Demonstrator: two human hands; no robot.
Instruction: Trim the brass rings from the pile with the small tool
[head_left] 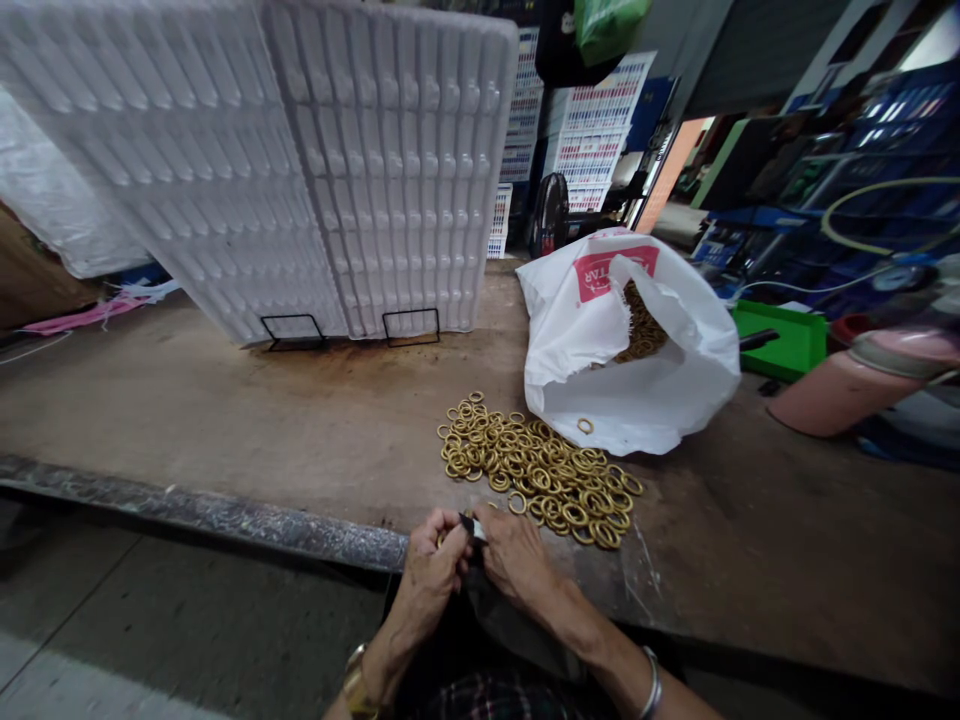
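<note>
My left hand [433, 560] is closed in a pinch at the table's front edge, with a bit of a brass-coloured ring showing at its fingers. Close against it, my right hand [517, 560] is also closed, fingers curled toward the left. Between the two sits a small tool with a dark part and a pale, flat part [478, 530]; its kind is unclear and the fingers cover much of it. Just beyond my hands lies a loose heap of brass-coloured rings [544, 470]. Behind the heap, a white plastic sack [630, 400] lies with its mouth open, more rings inside.
Ribbed white plastic trays [405, 180] stand upright on the wooden table [300, 420], propped by black wire stands [411, 326]. To the right are a pink bottle [840, 395] and a green tray [787, 340]. White crates [589, 130] are stacked behind.
</note>
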